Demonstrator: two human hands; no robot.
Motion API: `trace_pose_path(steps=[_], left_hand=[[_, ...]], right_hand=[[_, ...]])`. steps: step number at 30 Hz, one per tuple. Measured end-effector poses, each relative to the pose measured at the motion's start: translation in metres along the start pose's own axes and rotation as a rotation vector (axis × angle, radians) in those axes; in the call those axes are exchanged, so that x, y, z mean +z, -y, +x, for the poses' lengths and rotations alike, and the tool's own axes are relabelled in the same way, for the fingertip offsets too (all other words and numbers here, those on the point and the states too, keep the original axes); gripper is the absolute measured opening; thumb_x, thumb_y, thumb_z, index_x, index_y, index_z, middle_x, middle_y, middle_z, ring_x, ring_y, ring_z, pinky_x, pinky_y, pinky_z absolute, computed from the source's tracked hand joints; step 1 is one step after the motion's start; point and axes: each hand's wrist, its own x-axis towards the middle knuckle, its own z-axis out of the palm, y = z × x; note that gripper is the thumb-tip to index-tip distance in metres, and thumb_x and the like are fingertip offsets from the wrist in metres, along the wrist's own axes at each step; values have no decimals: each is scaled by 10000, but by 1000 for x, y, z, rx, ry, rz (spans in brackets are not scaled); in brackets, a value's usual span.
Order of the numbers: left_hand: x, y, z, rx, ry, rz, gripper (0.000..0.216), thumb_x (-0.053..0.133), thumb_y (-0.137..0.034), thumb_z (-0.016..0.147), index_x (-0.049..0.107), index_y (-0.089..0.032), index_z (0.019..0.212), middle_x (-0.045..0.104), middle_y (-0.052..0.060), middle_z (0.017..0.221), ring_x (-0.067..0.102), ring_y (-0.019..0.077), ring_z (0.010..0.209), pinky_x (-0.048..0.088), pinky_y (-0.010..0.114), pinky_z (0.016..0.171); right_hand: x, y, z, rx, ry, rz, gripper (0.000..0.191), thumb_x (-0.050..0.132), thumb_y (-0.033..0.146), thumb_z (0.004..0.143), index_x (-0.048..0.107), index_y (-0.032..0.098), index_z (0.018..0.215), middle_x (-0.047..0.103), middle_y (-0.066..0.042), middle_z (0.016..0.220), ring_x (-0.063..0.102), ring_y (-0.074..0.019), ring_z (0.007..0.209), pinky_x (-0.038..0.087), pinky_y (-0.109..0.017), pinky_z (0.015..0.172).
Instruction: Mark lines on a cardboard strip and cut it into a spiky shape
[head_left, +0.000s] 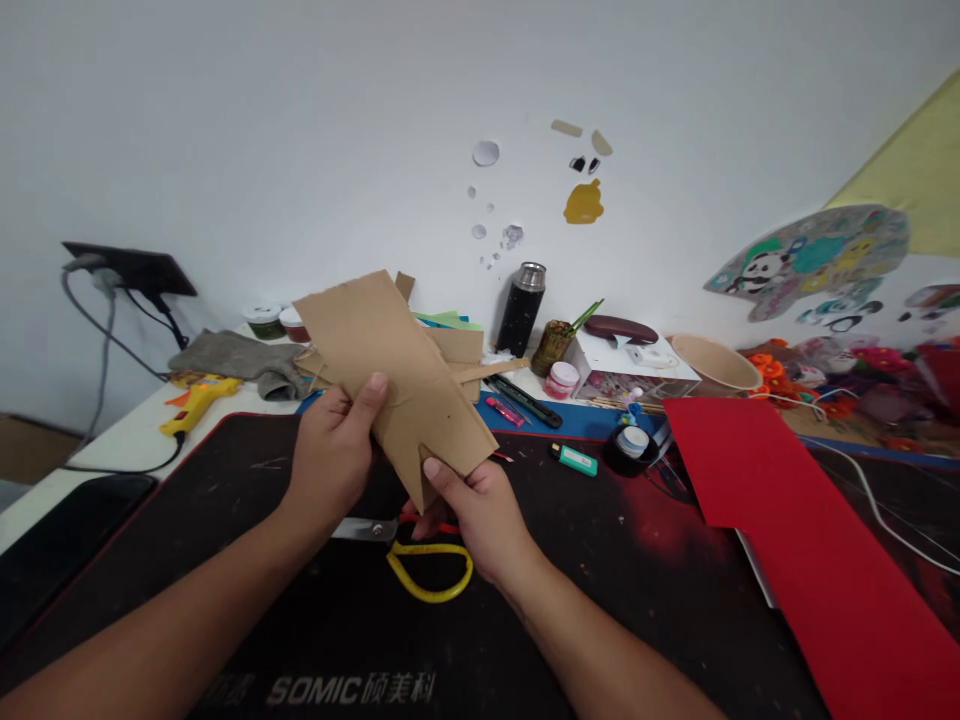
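A piece of brown cardboard [397, 370] is held up tilted above the dark desk mat, with a notch cut into its lower edge. My left hand [336, 440] grips its left side, thumb on the front face. On the lower right, beside the notch, my right hand [480, 510] pinches the cardboard between thumb and fingers. Scissors [429, 598] with yellow and red handles are just below the cardboard. Some of my right fingers are by the red handle, but whether they touch it is unclear. The fingers behind the cardboard are hidden.
A yellow glue gun [196, 403] and grey cloth [232, 358] sit at the left. Behind are a black thermos [522, 310], a box cutter [525, 400] and a small pink-filled jar [561, 380]. A teal lighter [574, 459] lies mid-mat; red sheet [795, 540] covers the right.
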Motion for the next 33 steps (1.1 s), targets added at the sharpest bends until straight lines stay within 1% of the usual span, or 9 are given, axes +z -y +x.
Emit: trace_pose_path(steps=[3,6,8,14,17,22,27,30,33], left_hand=[[2,-3,-1,-21,13,-19,422,843,-617,898,780,-217,1019,829,65,960,762,280,838,621,357,700],[-3,-8,-1,152,-27,246,416,799,-640,937,782,-225,906,815,61,917,734,293,866,590,360,731],[-6,-11,-2,213,-37,320,429,766,-658,955,784,-233,904,813,56,913,727,305,881,578,371,751],[-6,-10,-2,232,-48,391,474,696,-707,977,777,-243,932,821,65,941,736,326,911,583,401,785],[-5,-6,-2,222,-71,369,440,720,-676,972,791,-242,962,823,69,974,751,327,941,597,400,811],[-5,0,-2,136,-29,220,444,720,-657,997,810,-231,1083,847,71,1102,768,311,1021,617,388,866],[-6,0,-3,182,-57,235,384,765,-611,985,822,-234,1024,840,69,1058,761,304,998,600,367,847],[-7,-2,-3,170,-37,198,393,758,-615,989,823,-230,1035,840,71,1052,763,303,974,601,370,831],[-8,-3,-2,207,-50,261,391,766,-615,983,822,-230,1018,837,68,1030,763,304,973,604,375,847]], right_hand=[[0,-1,0,-2,-8,-10,656,906,736,782,778,143,1033,792,-65,740,684,-162,508,556,-259,487],[-1,-1,1,29,2,-24,672,898,759,775,764,135,985,785,-61,703,669,-144,473,524,-238,480],[-2,-1,0,41,7,-15,672,901,758,773,758,133,974,794,-64,710,675,-140,471,521,-231,484],[-1,-4,0,73,7,17,672,907,757,763,744,136,965,802,-63,719,676,-142,461,508,-233,479],[0,-7,-1,87,25,48,664,901,759,772,729,145,957,787,-43,699,669,-139,453,508,-235,482],[3,-9,-3,101,61,95,646,890,746,801,721,152,993,780,-29,674,676,-146,453,505,-229,470],[3,-9,-4,127,89,121,630,893,729,803,714,155,990,794,-33,695,676,-143,457,504,-224,466],[2,-9,-4,138,95,129,639,891,719,810,716,153,1048,807,-42,716,675,-144,452,498,-223,458],[2,-8,-3,139,96,115,660,894,737,791,717,151,1036,810,-51,720,676,-144,451,490,-218,454]])
